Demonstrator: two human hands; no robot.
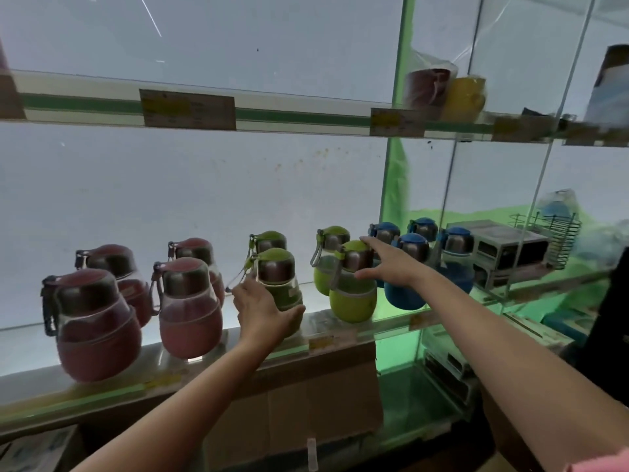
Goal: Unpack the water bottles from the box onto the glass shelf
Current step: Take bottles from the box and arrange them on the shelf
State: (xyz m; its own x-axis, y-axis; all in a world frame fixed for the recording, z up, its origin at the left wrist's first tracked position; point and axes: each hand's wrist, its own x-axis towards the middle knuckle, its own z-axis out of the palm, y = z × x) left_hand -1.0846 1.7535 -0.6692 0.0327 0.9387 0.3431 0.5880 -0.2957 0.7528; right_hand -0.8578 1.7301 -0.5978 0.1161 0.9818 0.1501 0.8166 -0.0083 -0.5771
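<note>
The water bottles stand on the glass shelf [340, 327] in pairs by colour: pink at the left, green in the middle, blue at the right. Each has a rounded coloured base, a clear waist, a dark metallic collar, a domed lid and a carry loop.

We judge them light, probably empty, and stiff, but the round base looks smooth and could slip. The waist or the collar gives the surest hold, and the glass underneath calls for a soft set-down.

Our left hand [263, 310] cups the base of the front dark-green bottle [277, 284], fingers wrapped around it. Our right hand [391, 264] spreads wide over the lid and collar of the front lime bottle [354, 294], touching rather than gripping.

The cardboard box [306, 396] sits below the shelf edge.
</note>
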